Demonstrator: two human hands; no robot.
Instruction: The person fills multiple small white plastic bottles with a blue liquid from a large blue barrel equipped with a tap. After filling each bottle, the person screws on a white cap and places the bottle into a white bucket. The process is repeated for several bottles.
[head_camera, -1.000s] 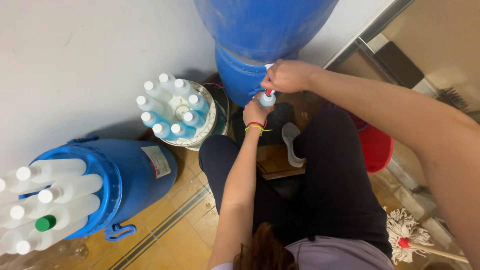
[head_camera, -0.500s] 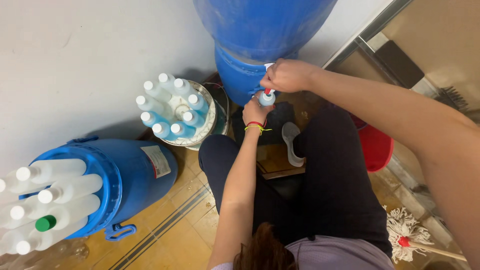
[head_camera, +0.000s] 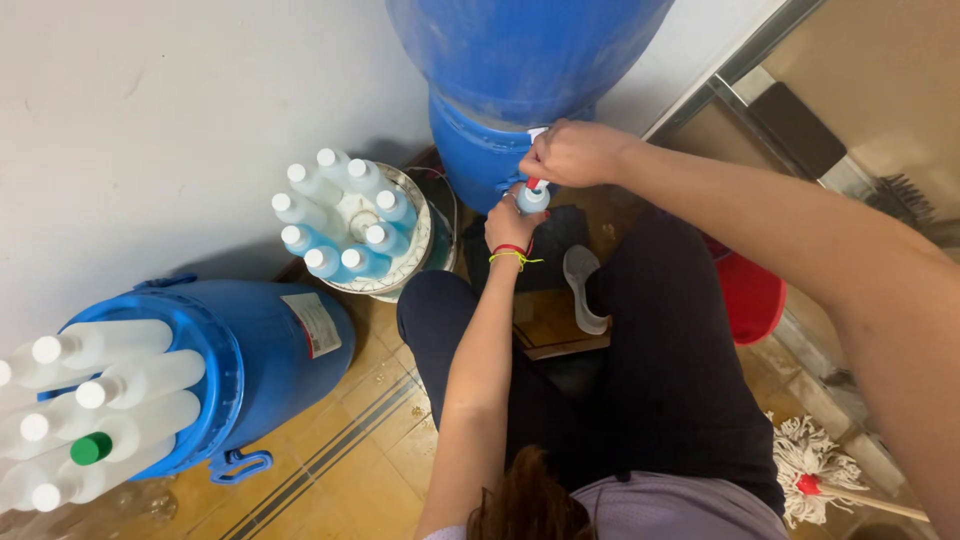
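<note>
Head view showed the left hand (head_camera: 510, 225) wrapped around a small bottle (head_camera: 533, 198), held upright under the tap (head_camera: 533, 183) of the big blue barrel (head_camera: 480, 150). The right hand (head_camera: 570, 152) was closed on that tap. A bucket (head_camera: 420, 200) of filled bottles (head_camera: 340, 225) stood nearby.
</note>
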